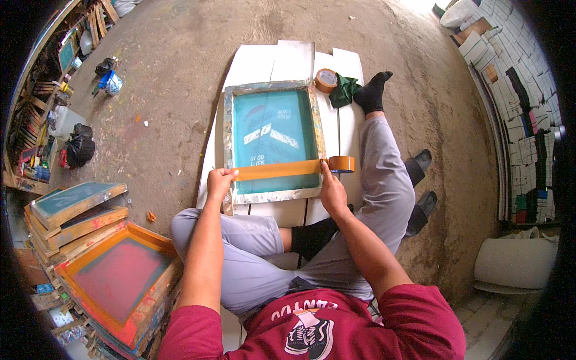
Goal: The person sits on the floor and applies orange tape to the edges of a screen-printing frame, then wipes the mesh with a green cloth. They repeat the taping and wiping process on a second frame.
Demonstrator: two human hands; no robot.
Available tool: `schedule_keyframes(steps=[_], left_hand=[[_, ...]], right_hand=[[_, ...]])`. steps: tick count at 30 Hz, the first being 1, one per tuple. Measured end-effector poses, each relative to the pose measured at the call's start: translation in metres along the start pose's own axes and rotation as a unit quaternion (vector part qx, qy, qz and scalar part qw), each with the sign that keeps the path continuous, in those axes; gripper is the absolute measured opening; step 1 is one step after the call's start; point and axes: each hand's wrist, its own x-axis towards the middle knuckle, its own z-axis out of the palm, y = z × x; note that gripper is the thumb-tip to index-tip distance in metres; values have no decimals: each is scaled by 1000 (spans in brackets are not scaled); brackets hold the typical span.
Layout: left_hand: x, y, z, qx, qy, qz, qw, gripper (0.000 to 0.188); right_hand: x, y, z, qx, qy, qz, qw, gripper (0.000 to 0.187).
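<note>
A screen printing frame (pixel 276 126) with teal mesh and a paint-stained wooden border lies in front of me. Across the lower part of its mesh a strip of brown packing tape (pixel 276 170) is stretched level. My left hand (pixel 222 182) pinches the strip's left end at the frame's left side. At the right side my right hand (pixel 331 188) grips the strip near the tape roll (pixel 342 164), which stays joined to it. Whether the strip touches the mesh I cannot tell. A second tape roll (pixel 326 80) lies by the frame's upper right corner.
White boards (pixel 258 63) lie under the frame. A dark green cloth (pixel 345 90) is beside my outstretched foot. Several more screen frames (pixel 117 276) are stacked at my left. Sandals (pixel 423 207) rest on the floor at right; a blue bucket (pixel 110 82) stands far left.
</note>
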Motion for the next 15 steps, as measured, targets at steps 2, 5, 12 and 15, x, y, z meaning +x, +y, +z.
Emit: schedule_keyframes(steps=[2, 5, 12, 15], left_hand=[[-1, 0, -1, 8, -2, 4, 1000, 29], [1, -5, -1, 0, 1, 4, 1000, 29], [2, 2, 2, 4, -10, -10, 1000, 26], [8, -10, 1, -2, 2, 4, 1000, 29]], right_hand=[[-2, -2, -4, -5, -17, 3, 1000, 68], [-3, -4, -7, -13, -47, 16, 999, 80], [-18, 2, -7, -21, -52, 17, 998, 77], [-29, -1, -9, -20, -48, 20, 998, 61]])
